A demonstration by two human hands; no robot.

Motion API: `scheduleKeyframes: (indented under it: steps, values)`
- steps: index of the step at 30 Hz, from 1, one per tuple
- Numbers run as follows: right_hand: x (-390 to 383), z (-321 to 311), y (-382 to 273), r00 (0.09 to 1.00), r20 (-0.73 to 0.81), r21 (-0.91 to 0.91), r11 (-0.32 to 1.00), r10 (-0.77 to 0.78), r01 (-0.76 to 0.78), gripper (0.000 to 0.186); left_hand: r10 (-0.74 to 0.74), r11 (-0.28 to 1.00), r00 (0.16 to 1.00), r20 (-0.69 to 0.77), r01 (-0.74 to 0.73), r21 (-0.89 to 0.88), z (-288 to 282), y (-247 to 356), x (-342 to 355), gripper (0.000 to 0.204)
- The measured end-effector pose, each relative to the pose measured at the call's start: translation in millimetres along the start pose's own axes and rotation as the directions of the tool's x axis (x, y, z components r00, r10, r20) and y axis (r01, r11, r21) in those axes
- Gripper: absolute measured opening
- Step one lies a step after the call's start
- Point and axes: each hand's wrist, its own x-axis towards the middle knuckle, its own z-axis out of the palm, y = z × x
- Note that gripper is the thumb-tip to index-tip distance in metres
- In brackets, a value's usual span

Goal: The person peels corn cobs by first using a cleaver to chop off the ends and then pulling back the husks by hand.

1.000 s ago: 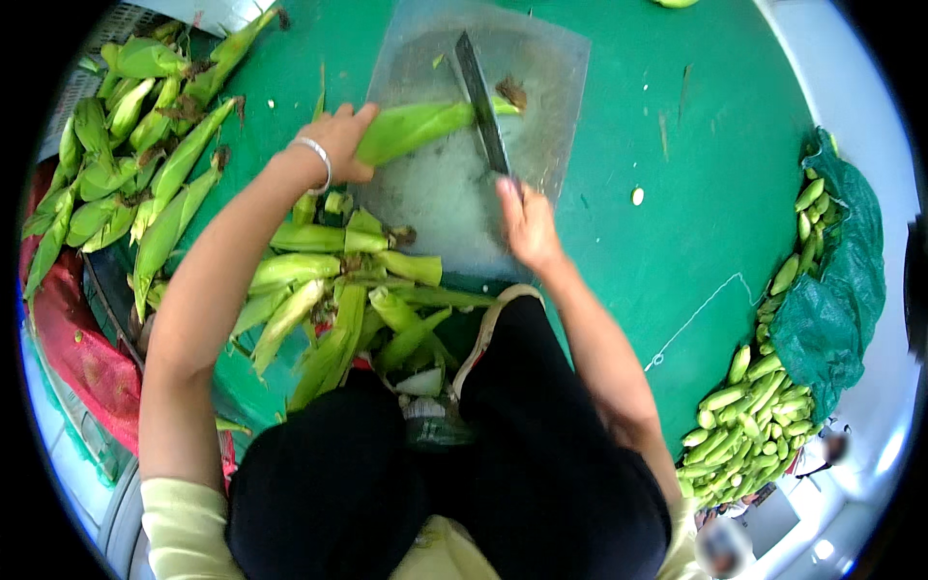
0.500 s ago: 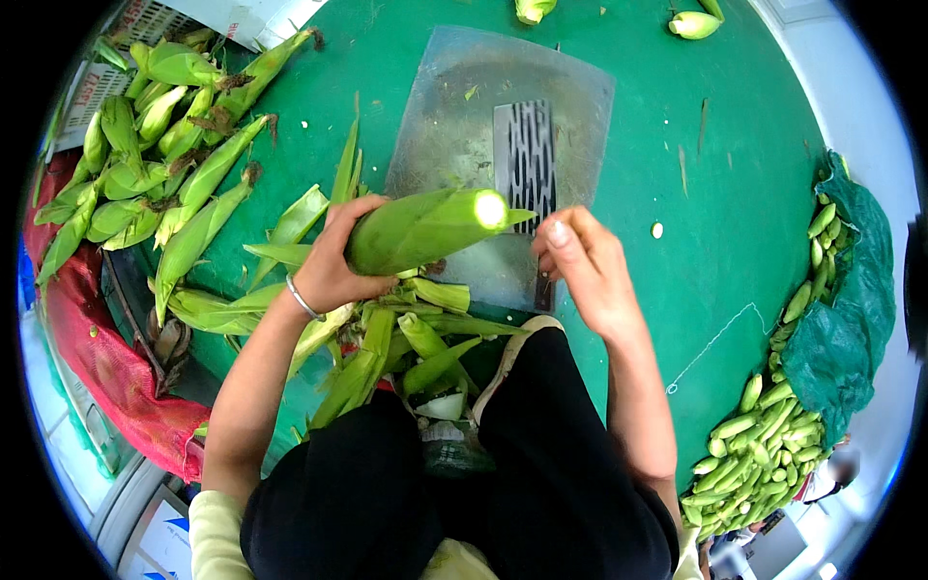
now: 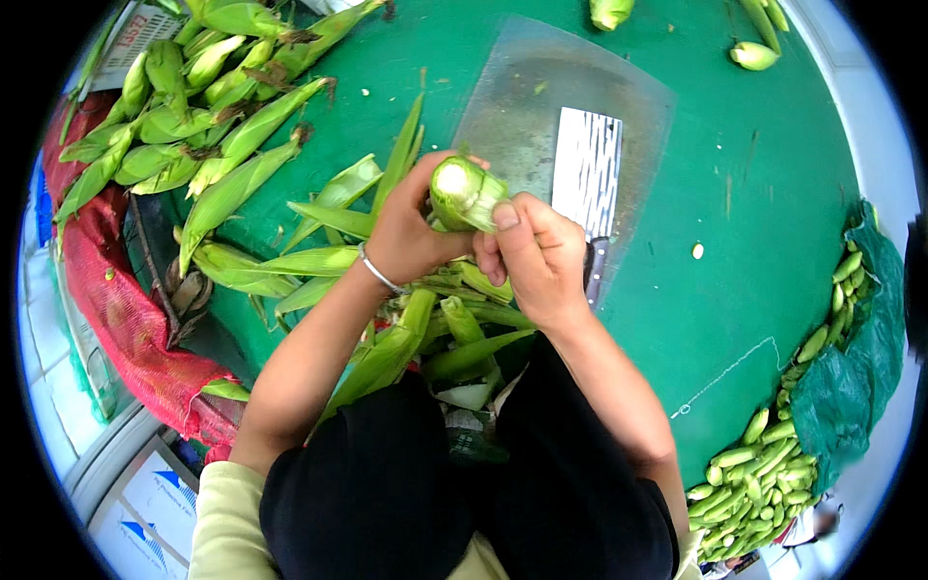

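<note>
My left hand point(image 3: 418, 215), a bracelet on its wrist, is wrapped round an ear of corn point(image 3: 452, 184) in green husk. The pale cut end faces up toward me, and the rest of the ear is mostly hidden. At that end, my right hand point(image 3: 537, 253) pinches a husk leaf point(image 3: 491, 205) between thumb and fingers. Just beyond my right hand a cleaver point(image 3: 586, 174) lies flat on a translucent cutting board point(image 3: 512, 87), its dark handle toward me. Loose husk leaves point(image 3: 387, 333) are heaped below my hands, above my knees.
Unpeeled corn ears point(image 3: 237, 145) are piled at the left by a red mesh sack point(image 3: 135, 319) and a white crate point(image 3: 135, 43). At the right, small pale-green ears point(image 3: 754, 488) spill from a green sack point(image 3: 851, 387). A string point(image 3: 727, 372) lies on the green table point(image 3: 773, 193).
The ear has turned so its cut end faces me. My right hand has come in from the right and taken hold of a husk leaf. The whole view has shifted slightly.
</note>
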Motion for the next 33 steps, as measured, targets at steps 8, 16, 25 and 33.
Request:
scheduleKeyframes:
  steps: [8, 16, 25, 33]
  values:
    - [-0.5, 11.3, 31.1, 0.992, -0.086, -0.187, 0.979, -0.094, 0.076, 0.024, -0.253, 0.937, 0.956, 0.149, 0.281, -0.209, -27.3, 1.3, 1.7, 0.064]
    - [-10.3, 1.0, -2.8, 0.977, 0.035, -0.66, 0.729, -0.209, 0.18, 0.015, 0.0, 1.0, 0.995, -0.097, 0.001, 0.019, -23.1, 48.8, -8.9, 0.046]
    - [-10.0, 0.1, -10.8, 0.904, 0.183, -0.619, 0.669, -0.387, 0.412, 0.039, 0.176, 0.974, 0.978, -0.113, -0.19, -0.123, 1.6, 35.0, -41.8, 0.039]
    - [-7.6, 8.8, -4.1, 0.8, 0.172, -0.668, 0.529, -0.574, 0.523, 0.015, 0.172, 0.985, 0.961, -0.219, -0.174, 0.01, 6.6, 47.2, -47.0, 0.026]
